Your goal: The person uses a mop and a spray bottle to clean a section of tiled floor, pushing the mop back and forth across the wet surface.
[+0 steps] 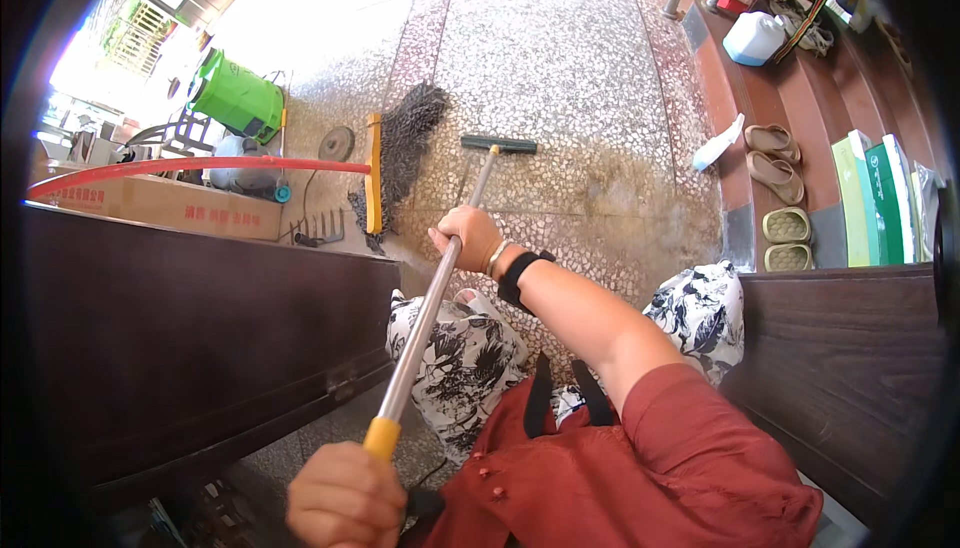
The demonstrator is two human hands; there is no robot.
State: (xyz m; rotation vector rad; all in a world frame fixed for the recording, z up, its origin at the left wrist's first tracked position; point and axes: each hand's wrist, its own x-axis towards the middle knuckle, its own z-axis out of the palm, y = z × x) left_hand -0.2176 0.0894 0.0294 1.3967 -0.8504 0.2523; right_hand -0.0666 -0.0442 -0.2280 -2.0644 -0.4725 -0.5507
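A long metal pole (420,338) slants from the lower left up to a dark, narrow mop head (517,146), which lies on the speckled terrazzo floor (540,60). My left hand (345,495) is closed around the pole near its yellow grip section (382,438). Farther down the shaft, my right hand (474,236) grips the bare metal, with a bracelet and a black band at the wrist. Left of the mop head lies a grey shaggy dust mop (411,143) with a yellow bar (373,173) and a red handle (225,164).
Dark wooden door panels (210,338) flank me. On the left are a cardboard box (165,201), a green container (238,97) and a rake head (321,229). Brown steps (750,90) on the right hold brown slippers (775,176), green footwear (786,225), a jug (754,38) and green boxes (885,203).
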